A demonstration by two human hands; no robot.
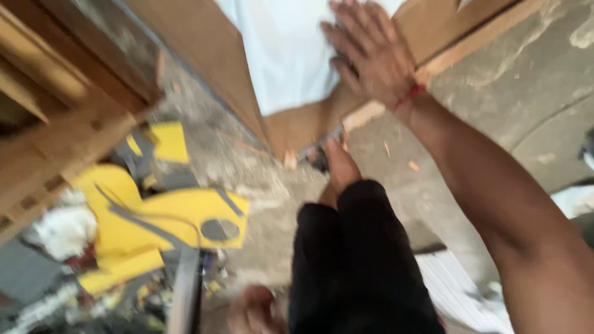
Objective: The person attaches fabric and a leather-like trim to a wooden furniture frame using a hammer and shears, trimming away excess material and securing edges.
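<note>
My right hand (370, 52) lies flat with spread fingers on a wooden board (291, 124) at the top of the view, half on its white sheet (281, 49). A red thread circles that wrist. My left hand (253, 309) shows blurred at the bottom edge, next to a dark metal bar (184, 291); whether it grips anything I cannot tell. My leg in black trousers (356, 260) stretches forward, and the bare foot (339, 167) touches the board's near end.
A yellow power saw (154, 216) lies on the dusty concrete floor (495, 80) at the left, among scraps. Wooden planks (55, 124) are stacked at the upper left. A white ribbed sheet (458, 291) lies at the lower right. Wood chips dot the floor.
</note>
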